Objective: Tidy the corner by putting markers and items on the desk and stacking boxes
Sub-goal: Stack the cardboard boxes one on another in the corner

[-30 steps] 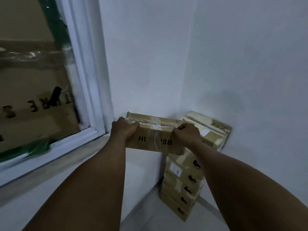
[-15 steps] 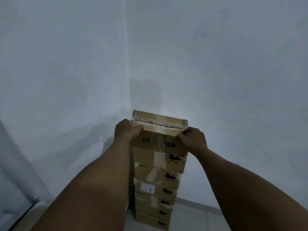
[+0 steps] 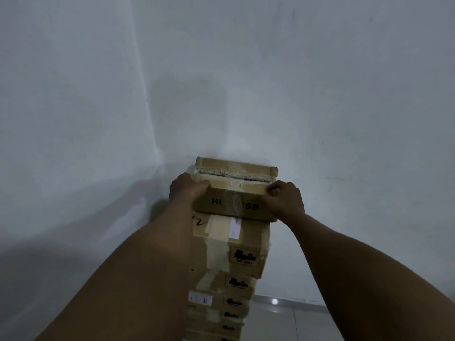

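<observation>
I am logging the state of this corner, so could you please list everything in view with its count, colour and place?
top box: one, brown cardboard with black lettering and clear tape, on top of the stack, held at both ends.
stacked boxes: at least six visible below it, brown cardboard with black label marks and pale tape, in a column down to the floor; the lowest are cut off by the frame.
walls: two, white, meeting in a corner behind and left of the stack.
floor: one, pale tiles, lower right, with a small bright reflection.
left hand: one, gripping the top box's left end.
right hand: one, gripping the top box's right end.
</observation>
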